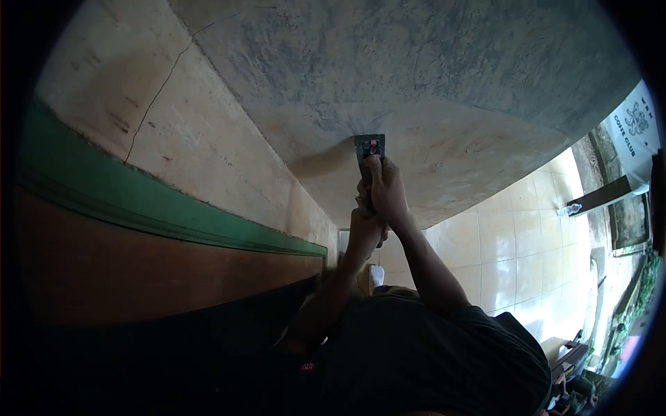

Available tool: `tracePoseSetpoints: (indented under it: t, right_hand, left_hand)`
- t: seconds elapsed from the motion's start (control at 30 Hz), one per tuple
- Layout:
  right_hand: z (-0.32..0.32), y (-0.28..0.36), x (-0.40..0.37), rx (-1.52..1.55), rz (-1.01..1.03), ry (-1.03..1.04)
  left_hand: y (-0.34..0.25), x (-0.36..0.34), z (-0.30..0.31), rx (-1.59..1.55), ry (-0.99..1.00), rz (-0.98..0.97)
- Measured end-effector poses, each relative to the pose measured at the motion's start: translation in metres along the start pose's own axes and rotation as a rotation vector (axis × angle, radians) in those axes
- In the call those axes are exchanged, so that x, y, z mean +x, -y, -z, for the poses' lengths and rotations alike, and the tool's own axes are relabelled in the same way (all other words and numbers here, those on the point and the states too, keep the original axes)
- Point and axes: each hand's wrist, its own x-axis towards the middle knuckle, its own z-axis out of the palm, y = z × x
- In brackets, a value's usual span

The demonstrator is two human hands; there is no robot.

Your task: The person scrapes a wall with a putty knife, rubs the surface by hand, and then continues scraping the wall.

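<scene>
Both my hands grip a dark, flat-bladed trowel (361, 156), its rectangular plate against the wall (430, 145). My right hand (388, 191) is closed round the upper part, its fingers near the plate. Just below, my left hand (366, 232) is closed about the lower end, close against the right wrist. Small red and dark parts show on the plate; most of the handle is hidden by my fingers. Around the tool the wall surface is tan and smooth, while higher up it turns mottled grey.
To the left, a green frame (139, 204) borders a brown panel (125, 256). A crack (163, 83) runs down the pale wall strip. Tiled floor (496, 236) lies at right, with a plastic bottle (570, 209) and a "Coffee Club" banner (633, 125) beyond.
</scene>
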Motion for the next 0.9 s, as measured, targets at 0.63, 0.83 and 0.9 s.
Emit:
tracePoseSetpoints:
  t: [0.63,0.83,0.9]
  right_hand:
    - [0.034,-0.085,-0.042,-0.172,0.079,0.165]
    - [0.058,-0.109,-0.036,-0.199,-0.141,0.130]
    - [0.067,-0.139,-0.031,-0.209,-0.164,0.132]
  left_hand:
    - [0.004,0.016,0.053,0.619,0.119,-0.179]
    - [-0.009,0.031,0.057,0.641,-0.116,-0.299]
    - [-0.003,0.033,0.041,0.445,-0.037,-0.401]
